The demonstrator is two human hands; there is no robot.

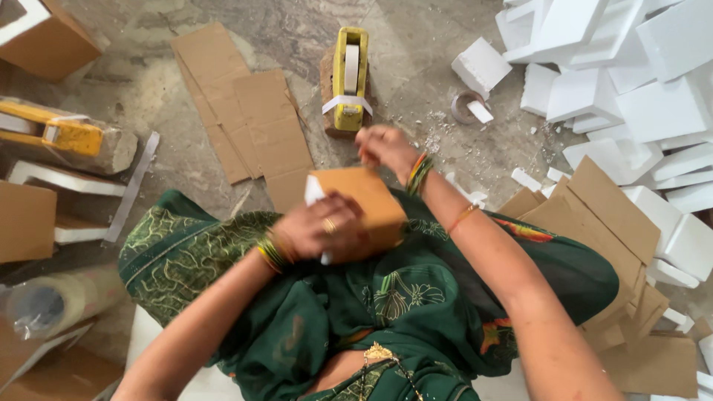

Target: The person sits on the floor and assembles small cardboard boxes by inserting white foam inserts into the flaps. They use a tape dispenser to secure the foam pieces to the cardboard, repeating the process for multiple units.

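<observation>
The stone floor (297,30) carries everything here, and I describe the places from the small brown cardboard box (364,208) that lies on the person's lap, over the green dress (312,312). To the right of the box, and also above it on that side, there is a big heap of white foam blocks (631,96), and just below this heap a stack of flat cardboard sheets (594,223). To the upper left of the box some more cardboard pieces (245,119) lie flat on the floor. Straight above the box, near to it, stands a yellow tape dispenser (350,78) on a brown block. Far to the left of the box there is a second yellow dispenser (59,134). The left hand (319,230) lies on the left side of the box, and its fingers are closed around the box and a white foam piece (315,191) which shows at the box's corner. The right hand (386,152) is at the top edge of the box; its fingers are bent and pinched together, but I cannot tell what they hold.
</observation>
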